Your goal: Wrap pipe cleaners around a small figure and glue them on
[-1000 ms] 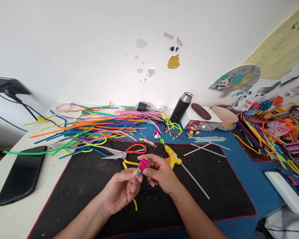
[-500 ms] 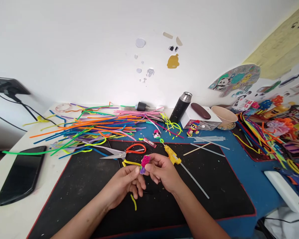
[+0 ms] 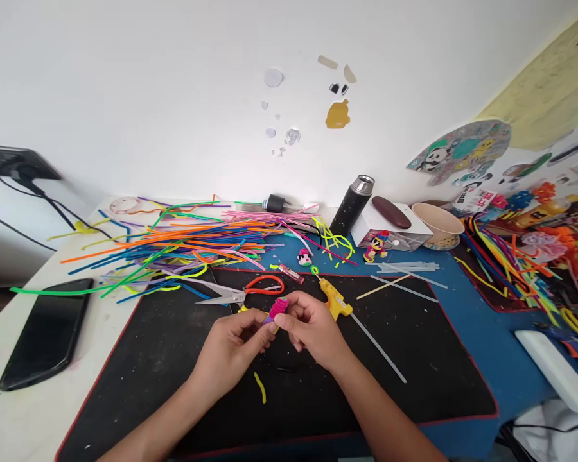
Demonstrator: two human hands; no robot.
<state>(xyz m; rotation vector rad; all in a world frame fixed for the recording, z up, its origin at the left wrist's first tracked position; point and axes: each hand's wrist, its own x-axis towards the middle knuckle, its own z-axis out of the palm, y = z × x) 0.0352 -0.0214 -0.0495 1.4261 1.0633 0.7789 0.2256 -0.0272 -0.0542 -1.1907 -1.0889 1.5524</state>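
One yellow scrap [image 3: 260, 388] lay lower center on black mat [image 3: 154, 353]. Above it, left hand [image 3: 236, 343] pinched lower-left end of magenta-purple fuzzy piece [image 3: 279, 308], thumb against index; right hand [image 3: 313, 327] pinched its right side, thumb in front, fingers curled behind. Piece sat between both thumb tips, near frame center. Beyond: scissors [image 3: 237, 297] left, yellow glue gun [image 3: 336, 299] right, pipe cleaners [image 3: 187, 240] left of center.

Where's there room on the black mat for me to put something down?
Try the right side of the black mat, between the glue stick and the mat's edge, or its left side, between phone and left hand, below the scissors. It's crowded along the back, with fuzzy sticks, bottle and box, and where left hand and right hand hold a pink piece.
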